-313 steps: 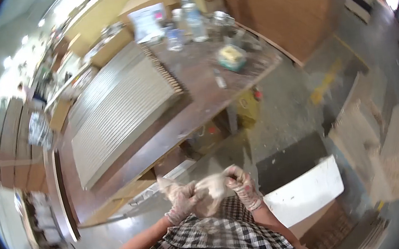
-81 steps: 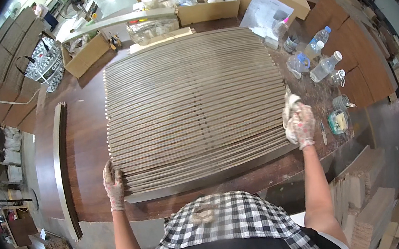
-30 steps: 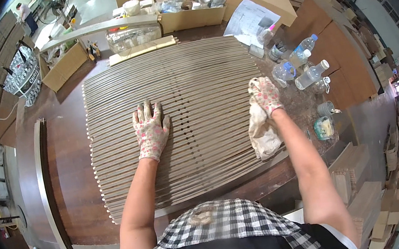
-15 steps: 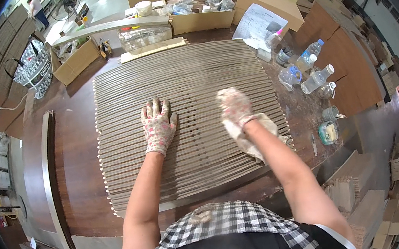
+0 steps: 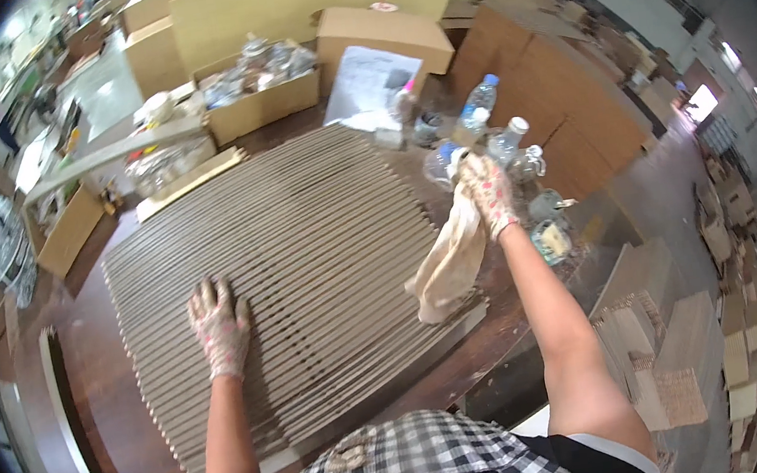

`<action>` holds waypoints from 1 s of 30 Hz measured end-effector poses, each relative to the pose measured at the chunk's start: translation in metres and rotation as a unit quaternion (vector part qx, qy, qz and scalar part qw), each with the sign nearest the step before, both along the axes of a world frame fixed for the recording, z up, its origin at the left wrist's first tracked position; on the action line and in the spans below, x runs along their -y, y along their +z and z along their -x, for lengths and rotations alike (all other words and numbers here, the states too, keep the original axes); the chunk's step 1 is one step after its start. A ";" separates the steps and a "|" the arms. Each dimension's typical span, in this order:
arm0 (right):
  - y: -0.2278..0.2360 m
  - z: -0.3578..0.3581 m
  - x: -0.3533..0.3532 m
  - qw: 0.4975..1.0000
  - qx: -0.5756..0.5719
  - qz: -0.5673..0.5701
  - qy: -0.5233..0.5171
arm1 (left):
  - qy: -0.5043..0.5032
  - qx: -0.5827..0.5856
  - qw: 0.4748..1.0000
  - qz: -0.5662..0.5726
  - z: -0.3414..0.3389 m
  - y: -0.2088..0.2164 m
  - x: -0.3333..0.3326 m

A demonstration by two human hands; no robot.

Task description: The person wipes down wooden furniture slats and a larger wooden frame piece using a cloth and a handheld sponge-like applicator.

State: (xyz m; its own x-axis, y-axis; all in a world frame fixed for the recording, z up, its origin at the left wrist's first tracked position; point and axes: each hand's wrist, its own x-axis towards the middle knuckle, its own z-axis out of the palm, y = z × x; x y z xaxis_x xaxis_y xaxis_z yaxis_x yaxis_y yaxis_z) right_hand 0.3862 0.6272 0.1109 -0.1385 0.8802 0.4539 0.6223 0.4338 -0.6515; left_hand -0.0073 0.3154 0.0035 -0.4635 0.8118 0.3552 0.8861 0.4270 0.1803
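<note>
A wide row of thin grey-brown slats lies side by side on the dark table, with a line of small dark holes across it. My left hand, in a pink-patterned glove with soiled fingertips, rests open on the left part of the slats, fingers spread. At the right, my right hand, gloved alike, is closed on a cream cloth that hangs down toward the slats' right edge. The fingers of that hand are right by several clear plastic bottles; whether they touch one I cannot tell.
Beyond the slats stand a cardboard box of plastic-wrapped items and a closed carton with a paper sheet against it. A jar sits at the table's right. One long slat lies at the left.
My right hand has moved off the slats, right and away from me, to the bottles, carrying the cloth. My left hand still lies on the slats. The view has turned to the right.
</note>
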 end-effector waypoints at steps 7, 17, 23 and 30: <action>0.058 -0.114 -0.141 0.960 0.138 -0.162 -0.183 | -0.007 0.011 1.000 0.016 -0.011 -0.005 -0.014; 0.025 -0.074 -0.180 0.920 0.323 0.045 -0.217 | 0.028 0.005 0.998 0.048 -0.006 0.011 0.004; 0.029 -0.107 -0.162 0.928 0.333 -0.031 -0.166 | 0.012 0.018 0.999 0.050 -0.012 0.012 -0.005; 0.041 -0.159 -0.093 0.920 -0.388 -0.014 -0.055 | 0.016 0.012 0.998 0.060 -0.011 0.010 -0.005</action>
